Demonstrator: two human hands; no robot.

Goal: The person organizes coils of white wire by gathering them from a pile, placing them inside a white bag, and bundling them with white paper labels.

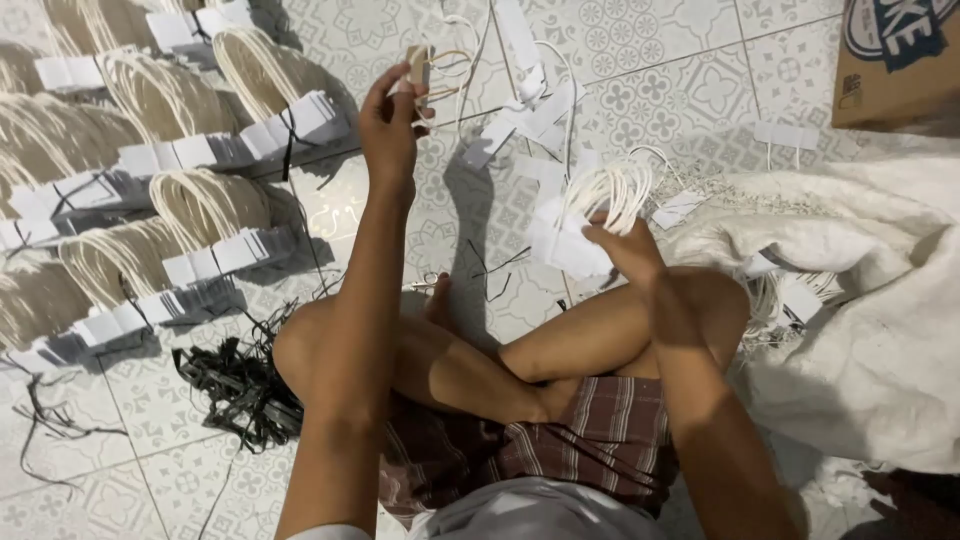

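Left hand [388,125] was raised at arm's length, forearm stretched out over the left knee, fingers pinched shut on one small tan card [418,68] with pale cord loops [452,68] hanging from it. Loop count on that card could not be read; they blurred together.

Right hand [628,245] sat lower, just above the right knee, wrist bent inward, fingers clenched on a bunch of white tags [562,240] with their white string loops [612,185] fanned upward. Number of tags in the bunch could not be told.

Person sat cross-legged on a patterned tile floor [680,90], in plaid shorts [610,430].

Between the two hands, on the floor: a loose scatter of white tags and cords [525,95], uncounted.

Left of the left arm: finished bundles of tags with cream loops [205,205], laid in rows, each bound with a dark strip. At least six bundles were visible; more ran off the frame edge. Beside the left knee, one heap of black strips [240,385]; a few stray ones lay near the frame's left edge.

Right of the right hand: one large white sack [860,300], rumpled, with loose tags lying on and beside it. One brown cardboard box [895,60] in the top right corner, partly cut off.
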